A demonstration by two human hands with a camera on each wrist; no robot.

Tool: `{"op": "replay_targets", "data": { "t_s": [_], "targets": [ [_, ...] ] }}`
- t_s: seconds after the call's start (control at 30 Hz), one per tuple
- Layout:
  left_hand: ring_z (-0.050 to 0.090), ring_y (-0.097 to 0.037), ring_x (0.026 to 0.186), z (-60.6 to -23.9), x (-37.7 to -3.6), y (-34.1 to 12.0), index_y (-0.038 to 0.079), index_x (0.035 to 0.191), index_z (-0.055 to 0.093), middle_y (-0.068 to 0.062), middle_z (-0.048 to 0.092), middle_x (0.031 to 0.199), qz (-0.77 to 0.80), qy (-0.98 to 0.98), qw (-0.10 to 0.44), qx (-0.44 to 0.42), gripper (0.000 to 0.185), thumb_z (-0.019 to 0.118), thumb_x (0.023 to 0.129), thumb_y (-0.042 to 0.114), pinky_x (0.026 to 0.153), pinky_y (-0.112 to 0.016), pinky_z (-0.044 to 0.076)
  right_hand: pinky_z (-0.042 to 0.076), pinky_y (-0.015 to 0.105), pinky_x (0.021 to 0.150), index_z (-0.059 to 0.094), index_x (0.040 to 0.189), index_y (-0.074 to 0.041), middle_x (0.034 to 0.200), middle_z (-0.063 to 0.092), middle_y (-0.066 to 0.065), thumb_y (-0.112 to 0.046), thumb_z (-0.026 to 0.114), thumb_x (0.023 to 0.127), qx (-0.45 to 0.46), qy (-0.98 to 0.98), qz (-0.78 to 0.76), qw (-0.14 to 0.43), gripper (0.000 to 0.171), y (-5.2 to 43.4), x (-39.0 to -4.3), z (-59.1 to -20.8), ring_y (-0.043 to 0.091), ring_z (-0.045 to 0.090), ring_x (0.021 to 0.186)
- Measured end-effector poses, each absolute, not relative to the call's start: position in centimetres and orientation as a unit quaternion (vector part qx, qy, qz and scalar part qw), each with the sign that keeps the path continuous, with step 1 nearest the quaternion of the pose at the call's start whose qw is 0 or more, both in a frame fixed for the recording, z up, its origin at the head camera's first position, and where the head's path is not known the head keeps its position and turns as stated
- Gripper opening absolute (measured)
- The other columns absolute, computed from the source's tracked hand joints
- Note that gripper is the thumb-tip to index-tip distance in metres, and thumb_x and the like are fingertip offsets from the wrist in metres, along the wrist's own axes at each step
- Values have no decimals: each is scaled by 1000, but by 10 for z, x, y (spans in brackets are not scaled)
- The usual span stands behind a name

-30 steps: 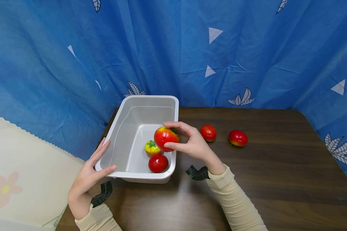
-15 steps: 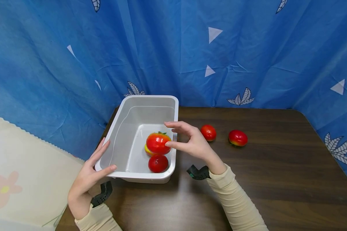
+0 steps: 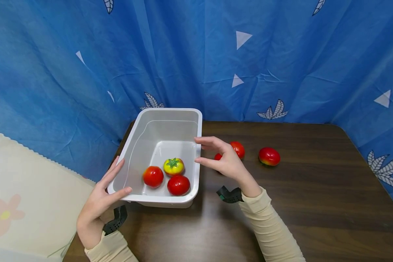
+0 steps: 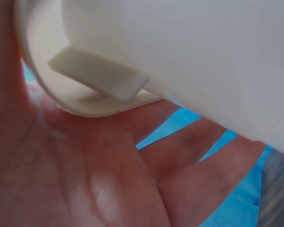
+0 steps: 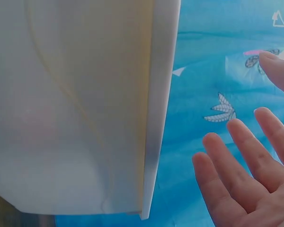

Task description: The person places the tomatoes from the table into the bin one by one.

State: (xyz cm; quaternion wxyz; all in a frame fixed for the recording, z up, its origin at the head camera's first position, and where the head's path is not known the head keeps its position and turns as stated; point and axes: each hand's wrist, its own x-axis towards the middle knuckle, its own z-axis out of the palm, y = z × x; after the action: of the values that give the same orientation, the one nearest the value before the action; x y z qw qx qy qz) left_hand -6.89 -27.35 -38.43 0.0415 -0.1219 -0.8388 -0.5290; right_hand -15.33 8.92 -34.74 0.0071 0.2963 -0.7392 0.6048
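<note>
One tomato [image 3: 153,177] moved left in the bin [image 3: 135,147], whose length runs forward.

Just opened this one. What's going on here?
A person's left hand holds the near-left corner of a white bin, while the right hand, holding nothing, is open by its right rim. Two red fruits and a yellow fruit lie inside. On the table are two more red fruits and another red thing, mostly hidden by the right hand.

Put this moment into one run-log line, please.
left grip: holds bin | right grip: empty, near bin | in bin: yellow tomato, two red fruits | on table: more red fruits, some partly hidden
</note>
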Motion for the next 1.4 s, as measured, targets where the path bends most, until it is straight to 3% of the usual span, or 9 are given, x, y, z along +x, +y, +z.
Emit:
{"op": "replay_targets", "data": {
  "t_s": [0.3, 0.43, 0.53, 0.63, 0.83, 1.13, 1.4],
  "targets": [
    [12, -8, 139, -384, -69, -274, 14, 147, 33, 2, 13, 156, -526, -841, 40, -122, 81, 71, 78, -4, 101, -66, 12, 46, 36, 90, 53, 127, 0, 129, 55, 12, 3, 70, 80, 264, -748, 609, 1, 50, 98, -143, -332, 25, 55, 112],
    [12, -9, 139, -384, -68, -274, 14, 147, 33, 2, 13, 156, -518, -845, 42, -122, 81, 71, 78, -4, 107, -40, 18, 46, 35, 91, 53, 126, 2, 128, 55, 14, 3, 70, 81, 256, -753, 606, 3, 49, 101, -140, -328, 25, 55, 112],
    [12, -9, 140, -384, -67, -273, 15, 147, 33, 3, 13, 156, -511, -851, 43, -118, 82, 71, 77, -4, 98, -18, 21, 46, 36, 91, 53, 127, 1, 128, 55, 13, 1, 70, 81, 247, -759, 603, 3, 49, 104, -140, -330, 25, 55, 112],
    [12, -9, 139, -384, -67, -273, 14, 147, 33, 3, 13, 156, -509, -851, 44, -120, 82, 71, 77, -5, 96, -14, 22, 45, 36, 92, 53, 127, 0, 128, 55, 13, 0, 70, 81, 240, -759, 605, 2, 49, 106, -140, -332, 25, 55, 112],
    [12, -10, 140, -384, -67, -273, 13, 147, 33, 0, 13, 156, -508, -850, 50, -128, 81, 71, 77, -5, 95, -13, 22, 45, 36, 92, 53, 128, 0, 129, 55, 13, 0, 69, 82, 231, -754, 615, 0, 48, 113, -145, -343, 26, 55, 114],
    [12, -10, 140, -385, -66, -273, 13, 147, 33, 1, 13, 156, -511, -849, 47, -123, 81, 70, 78, -5, 96, -15, 23, 42, 36, 95, 56, 127, -15, 130, 55, 0, -12, 72, 83, 217, -752, 622, 6, 47, 123, -158, -379, 19, 52, 118],
    [12, -10, 140, -385, -67, -273, 14, 147, 33, 4, 13, 156, -517, -848, 38, -110, 81, 70, 77, -4, 105, -41, 19, 41, 43, 96, 57, 127, -18, 128, 56, -2, -16, 73, 82, 211, -757, 618, 18, 47, 128, -159, -390, 21, 52, 118]
  ]
}}
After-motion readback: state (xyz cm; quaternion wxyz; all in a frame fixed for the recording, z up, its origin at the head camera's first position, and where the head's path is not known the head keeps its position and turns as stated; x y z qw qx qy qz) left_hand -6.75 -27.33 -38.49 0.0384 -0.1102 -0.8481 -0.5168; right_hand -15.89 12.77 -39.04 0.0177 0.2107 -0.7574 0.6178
